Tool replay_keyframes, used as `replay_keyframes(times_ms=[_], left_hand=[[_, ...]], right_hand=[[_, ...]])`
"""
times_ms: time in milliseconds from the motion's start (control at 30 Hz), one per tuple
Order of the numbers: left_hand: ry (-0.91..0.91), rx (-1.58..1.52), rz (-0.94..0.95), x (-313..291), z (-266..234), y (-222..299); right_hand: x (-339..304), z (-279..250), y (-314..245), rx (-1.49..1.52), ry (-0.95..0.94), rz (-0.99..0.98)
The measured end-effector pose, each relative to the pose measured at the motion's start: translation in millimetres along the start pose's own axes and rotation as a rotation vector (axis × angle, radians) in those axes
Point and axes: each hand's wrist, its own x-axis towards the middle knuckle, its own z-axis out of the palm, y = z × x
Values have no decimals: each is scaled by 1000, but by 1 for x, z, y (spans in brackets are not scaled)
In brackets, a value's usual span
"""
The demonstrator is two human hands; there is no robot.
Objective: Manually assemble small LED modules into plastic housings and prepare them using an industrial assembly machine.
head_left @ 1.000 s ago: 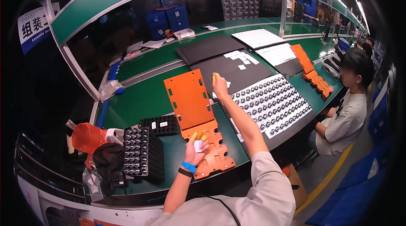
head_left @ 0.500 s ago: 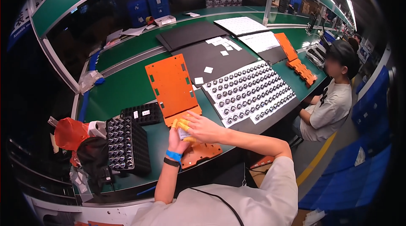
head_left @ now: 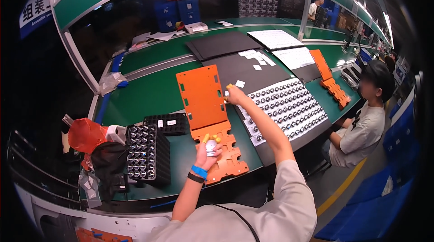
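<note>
My left hand (head_left: 208, 155), with yellow finger covers and a blue wristband, is closed around a small stack of white cards (head_left: 210, 148) above the lower part of an orange fixture plate (head_left: 231, 163). Beyond it stands the plate's large upper panel (head_left: 201, 95), with slots along its sides. My right hand (head_left: 237, 96) is reached out past that panel's right edge, its covered fingertips closed about a small white card (head_left: 227, 93) at the black board's edge. Another white card (head_left: 240, 83) lies just beyond the hand.
White sheets bearing rows of round, shiny black parts (head_left: 289, 106) lie at right. A black tray of similar parts (head_left: 142, 151) stands at left beside a flatter black tray (head_left: 174, 123). More cards lie on the black board (head_left: 235, 68). A seated co-worker (head_left: 364, 120) is at right.
My right hand has left the card stack in my left hand and moved up and right to a card at the black board's edge. The view has shifted, so the bench appears farther right and lower.
</note>
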Motion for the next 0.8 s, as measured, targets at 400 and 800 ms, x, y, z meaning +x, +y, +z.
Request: replay_keyframes(times_ms=[400,800], left_hand=[[-23,19,5,3,2,4],[-8,17,-18,-7,4,0]], right_hand=[[6,24,-38,42,197,-151],[42,-15,30,-64,575,193]])
